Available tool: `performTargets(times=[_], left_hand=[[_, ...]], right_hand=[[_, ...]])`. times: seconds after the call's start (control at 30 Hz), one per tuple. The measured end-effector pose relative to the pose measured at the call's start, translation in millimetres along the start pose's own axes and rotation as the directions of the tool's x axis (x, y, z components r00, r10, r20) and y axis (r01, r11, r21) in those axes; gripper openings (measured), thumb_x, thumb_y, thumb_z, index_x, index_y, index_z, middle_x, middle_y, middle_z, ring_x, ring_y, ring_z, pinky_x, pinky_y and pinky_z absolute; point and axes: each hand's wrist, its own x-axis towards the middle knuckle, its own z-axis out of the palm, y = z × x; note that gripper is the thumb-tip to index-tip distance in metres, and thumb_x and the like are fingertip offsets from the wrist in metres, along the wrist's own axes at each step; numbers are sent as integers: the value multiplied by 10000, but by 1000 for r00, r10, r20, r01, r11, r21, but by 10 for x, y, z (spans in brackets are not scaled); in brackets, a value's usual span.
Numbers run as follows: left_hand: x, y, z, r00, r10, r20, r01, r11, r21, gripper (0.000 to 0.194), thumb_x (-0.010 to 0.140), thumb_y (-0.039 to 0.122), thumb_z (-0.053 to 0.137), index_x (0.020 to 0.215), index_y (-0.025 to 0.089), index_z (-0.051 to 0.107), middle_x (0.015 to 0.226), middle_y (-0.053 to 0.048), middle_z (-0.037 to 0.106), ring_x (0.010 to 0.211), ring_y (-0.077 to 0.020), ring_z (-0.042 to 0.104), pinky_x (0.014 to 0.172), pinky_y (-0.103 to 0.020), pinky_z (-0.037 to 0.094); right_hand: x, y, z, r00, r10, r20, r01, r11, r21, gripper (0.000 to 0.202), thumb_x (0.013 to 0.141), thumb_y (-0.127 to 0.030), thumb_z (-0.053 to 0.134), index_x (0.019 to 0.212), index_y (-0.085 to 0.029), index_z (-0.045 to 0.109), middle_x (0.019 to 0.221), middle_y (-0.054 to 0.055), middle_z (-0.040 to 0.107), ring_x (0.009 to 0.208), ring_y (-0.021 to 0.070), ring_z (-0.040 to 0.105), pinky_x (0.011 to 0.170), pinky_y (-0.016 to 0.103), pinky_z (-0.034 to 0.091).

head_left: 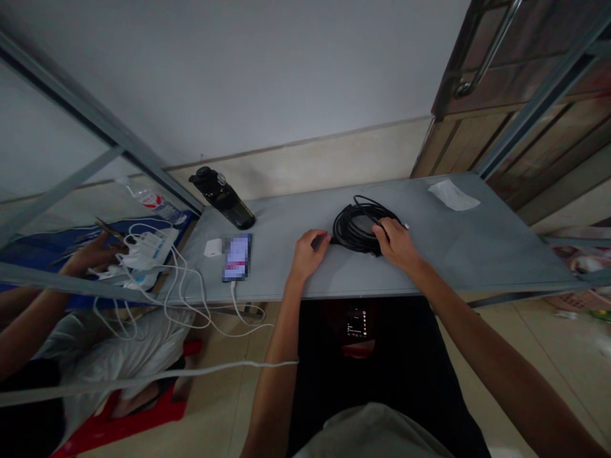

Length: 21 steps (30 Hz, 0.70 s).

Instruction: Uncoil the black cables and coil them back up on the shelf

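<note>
A coil of black cable [350, 236] lies on the grey table [477, 248] in front of me. At its right side my right hand [395, 242] grips the coil, thumb and fingers around the strands. My left hand [309, 252] is at the coil's left edge, thumb and forefinger pinched on a dark cable end. To the left a phone [237, 257] with a lit screen lies on the table, a white cable plugged into its lower end. Beside it is a small white case [212, 247].
A black bottle [223, 198] stands at the back left. White paper [453, 194] lies back right. White cords [198, 305] hang over the left edge. Another person's hand [98, 253] is by a power strip [147, 248]. A second phone [356, 323] glows on my lap.
</note>
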Motion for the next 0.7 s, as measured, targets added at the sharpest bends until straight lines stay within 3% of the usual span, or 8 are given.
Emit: performTargets(times=[0.3, 0.43, 0.57, 0.63, 0.7], left_hand=[[-1, 24, -7, 1000, 2, 9, -2, 1000, 5, 203, 1103, 430, 700, 1126, 245, 782, 1143, -93, 844, 1093, -259, 797, 1051, -470, 631], [-18, 65, -10, 1000, 17, 9, -17, 1000, 9, 348, 1090, 455, 723, 1361, 237, 721, 1255, -123, 807, 1152, -266, 780, 1094, -479, 622], [-51, 184, -27, 988, 134, 73, -141, 984, 106, 766, 1046, 500, 780, 1709, 283, 466, 1639, -186, 599, 1482, -344, 609, 1253, -552, 518], [-65, 237, -32, 960, 233, 158, -262, 945, 195, 831, 1060, 489, 757, 1776, 328, 366, 1796, -177, 434, 1608, -379, 480, 1308, -602, 453], [-70, 263, -30, 923, 297, 245, -356, 901, 247, 799, 1090, 452, 712, 1791, 357, 341, 1858, -143, 357, 1648, -384, 428, 1329, -623, 421]], right_hand=[[-5, -53, -44, 1000, 2, 29, -2, 1000, -22, 466, 1208, -560, 302, 1039, -263, 619, 947, 126, 709, 945, 331, 675, 891, 488, 559], [31, -101, -70, 993, -64, 95, 66, 997, -25, 459, 1208, -517, 335, 1002, -255, 650, 956, 134, 722, 951, 334, 677, 923, 517, 556], [78, -302, -126, 966, -185, 183, 189, 982, -7, 345, 1174, -509, 518, 1172, -234, 726, 1199, 155, 776, 1144, 361, 704, 1053, 572, 547], [-40, -447, -210, 956, -227, 184, 233, 972, -15, 375, 1139, -505, 615, 1379, -230, 699, 1395, 178, 743, 1303, 394, 678, 1121, 613, 531], [-366, -567, -343, 973, -197, 118, 202, 979, -33, 425, 1108, -456, 675, 1484, -260, 651, 1461, 180, 723, 1354, 406, 676, 1127, 633, 544]])
